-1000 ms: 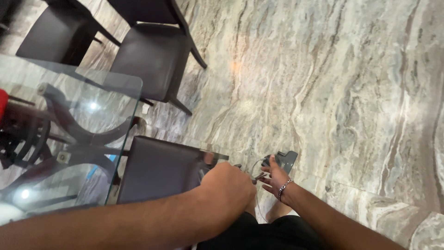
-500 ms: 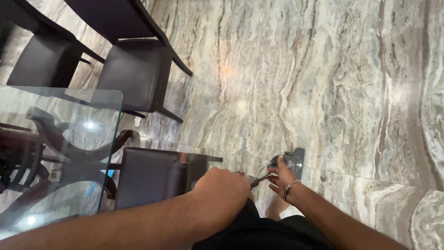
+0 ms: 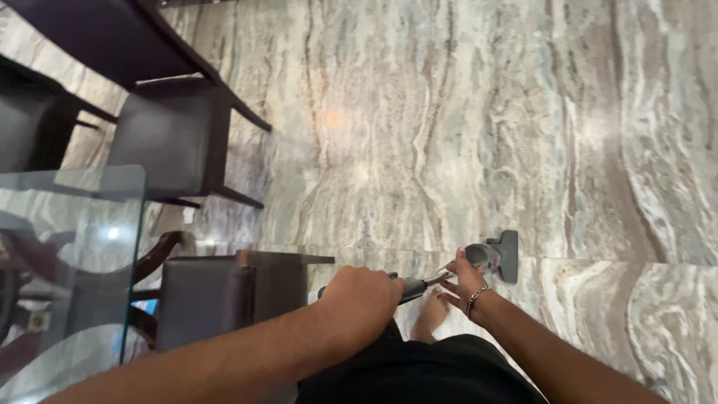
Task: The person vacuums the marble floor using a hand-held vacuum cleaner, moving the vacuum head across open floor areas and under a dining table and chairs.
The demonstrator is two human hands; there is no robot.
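Gripping a vacuum wand (image 3: 419, 284) two-handed, held out in front at a downward slant. Left hand (image 3: 363, 299) clenched round the dark handle end, knuckles up, taking the weight. Right hand (image 3: 465, 278) further down the tube, fingers loosely wrapped (bracelet (image 3: 476, 298) on that wrist), likely steering rather than carrying. Grey floor head (image 3: 502, 256) at the far end, apparently flat on the marble floor (image 3: 464, 135), just beyond the right hand. Slant of the tube fits keeping the head flat while standing upright. Bare foot (image 3: 429, 314) just below the tube, near the head but apart from it. Dark chair (image 3: 232, 295) just left of the left hand, tucked against a glass table (image 3: 71, 224); second chair (image 3: 176, 138) further up, well apart. Wand kept off the chair. Contact of head with floor not fully certain from this angle.
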